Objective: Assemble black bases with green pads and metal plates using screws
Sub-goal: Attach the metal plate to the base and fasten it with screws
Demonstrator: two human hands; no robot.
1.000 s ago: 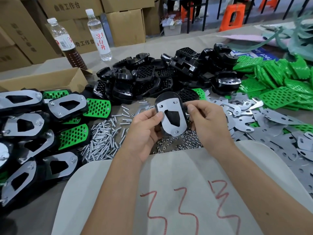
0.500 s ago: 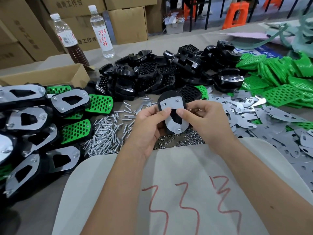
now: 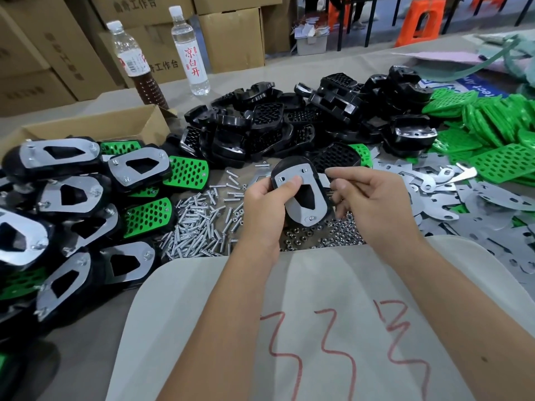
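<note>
Holding the black base (image 3: 301, 195) at frame centre, your left hand (image 3: 267, 206) grips it with the thumb pressed on the metal plate (image 3: 311, 198). Your right hand (image 3: 373, 202) sits just right of it, fingers curled, pinching something too small to tell. Screws (image 3: 199, 227) lie lower left of the base, nuts (image 3: 321, 233) below it, finished assemblies (image 3: 72, 204) at left edge.
</note>
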